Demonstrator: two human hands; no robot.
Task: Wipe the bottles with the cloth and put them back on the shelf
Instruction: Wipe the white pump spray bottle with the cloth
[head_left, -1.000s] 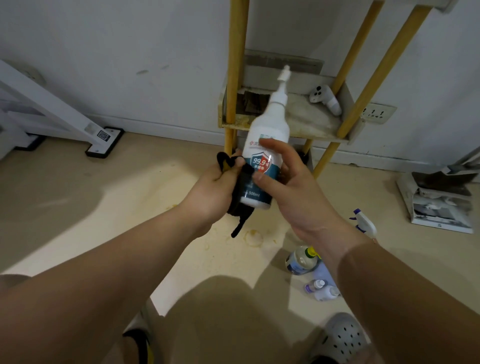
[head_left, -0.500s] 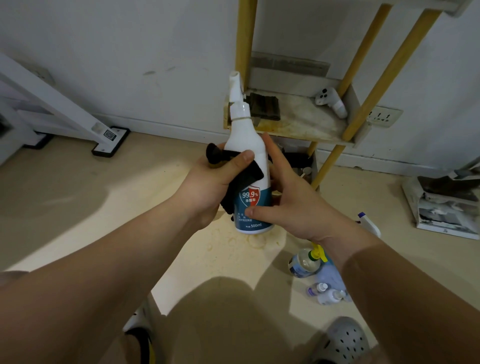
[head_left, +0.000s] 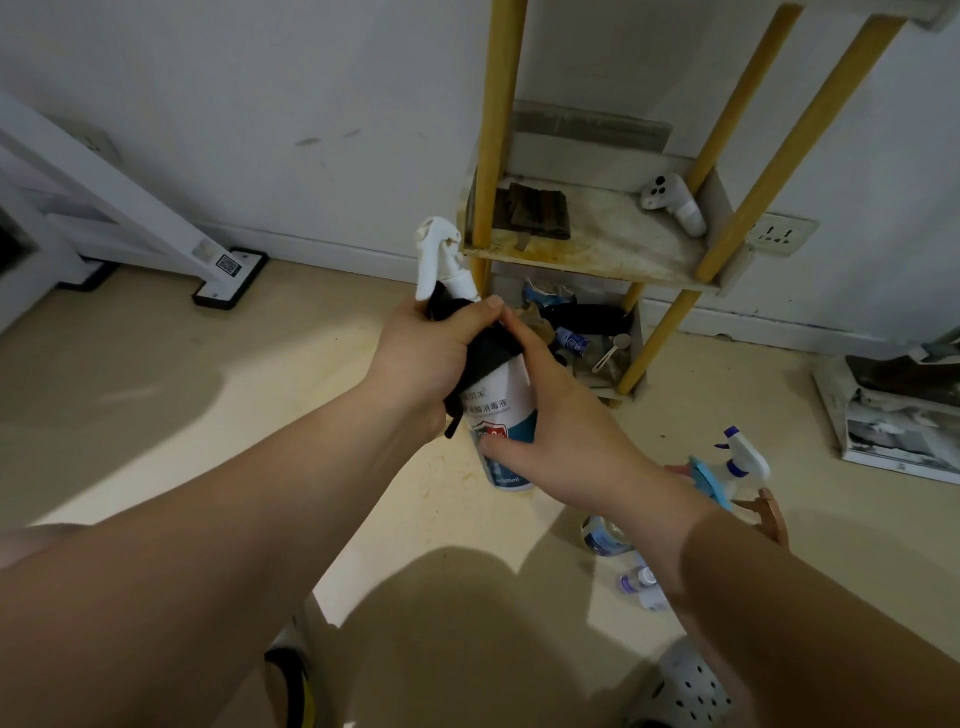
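Spray bottle (head_left: 506, 405) is held upright: lower body gripped by right hand (head_left: 566, 441), black cloth (head_left: 488, 348) clamped round its shoulder by left hand (head_left: 431, 353). Shelf (head_left: 608, 234) is seen just behind, floor bottles (head_left: 605, 535) at right.

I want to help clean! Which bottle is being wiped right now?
The white spray bottle, held with black cloth round it; nobody touches the others.

The bottle (head_left: 503, 415) I hold is smooth, glossy white plastic; my cloth (head_left: 488, 347) is matt black fabric. The shelf (head_left: 597, 255) board looks stained and rough.
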